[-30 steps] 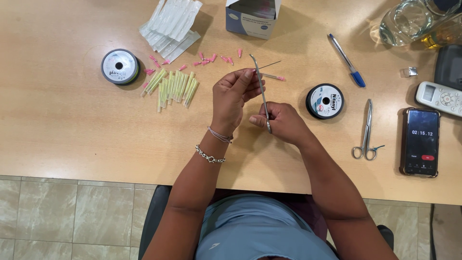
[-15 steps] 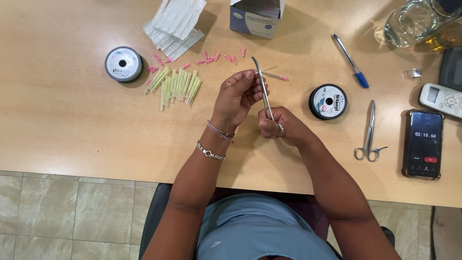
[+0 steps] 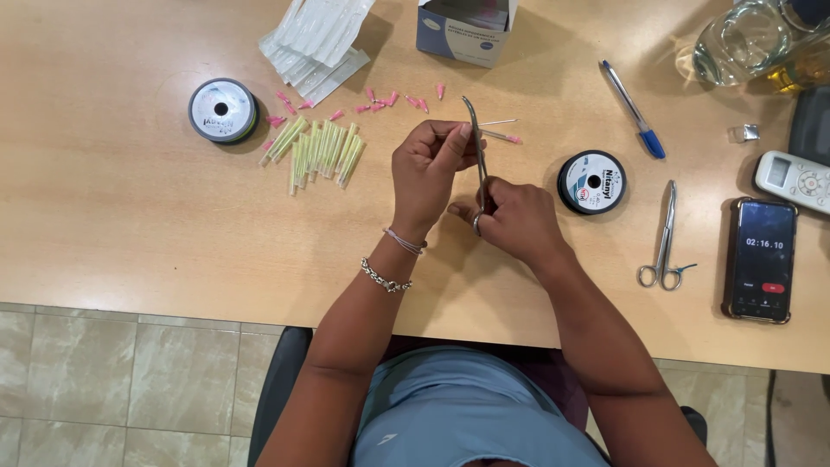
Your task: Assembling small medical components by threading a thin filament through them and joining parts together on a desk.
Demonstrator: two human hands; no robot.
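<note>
Bright, even overhead light; soft shadows under items on table (image 3: 130,216); sharp, no blur.

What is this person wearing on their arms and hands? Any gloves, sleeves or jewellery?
No gloves: both the left hand and the right hand are bare, and both forearms are uncovered, with no sleeves reaching them. The left wrist carries two bracelets: a thin pale cord bracelet nearer the hand, and a silver chain bracelet further up. The right wrist shows nothing worn. No rings can be made out.
</note>
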